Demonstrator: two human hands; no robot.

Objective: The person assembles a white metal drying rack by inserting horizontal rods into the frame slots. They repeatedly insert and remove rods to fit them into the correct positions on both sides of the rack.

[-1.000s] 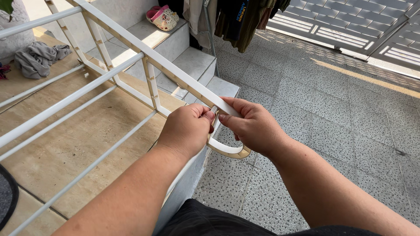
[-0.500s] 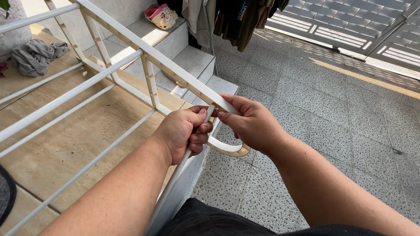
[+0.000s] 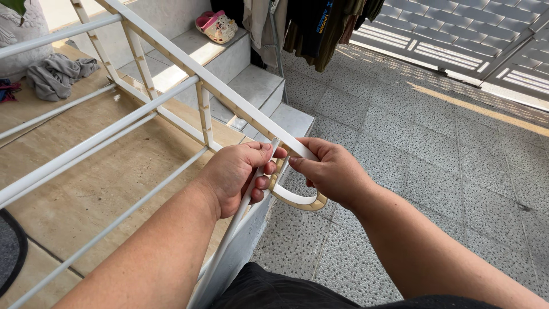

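- White-painted metal: that's the drying rack [image 3: 171, 57] in front of me, paint worn to a tan colour along the side rail and on the curved end loop [image 3: 297, 200].
- Rack's far end runs out of the pic top left, so its full length is hidden; my own forearms cover the lower rods near me.
- My left hand [image 3: 237, 174] is curled shut around a thin white rod [image 3: 229, 246] at the rack's near corner; fingers [image 3: 260, 183] wrapped under it, thumb on top. The rod's top is buried in my grip, can't see how it joins the rail.
- My right hand [image 3: 331, 171] closes on the end loop just where it meets the rail; thumb tip pressed on top, the other fingers hidden behind/under the loop, so how many touch it I can't tell.
- Loop sits between both hands, its lower curve hanging free below my right palm, over the speckled floor [image 3: 434, 171].
- The two hands are just beside each other, thumbs nearly meeting.
- L side: beige tiled landing under the rack, grey cloth [image 3: 54, 74] bunched near a pale pot, dark mat cut off at edge.
- Up top: steps with a pink shoe [image 3: 216, 26], hanging clothes only partly in view.
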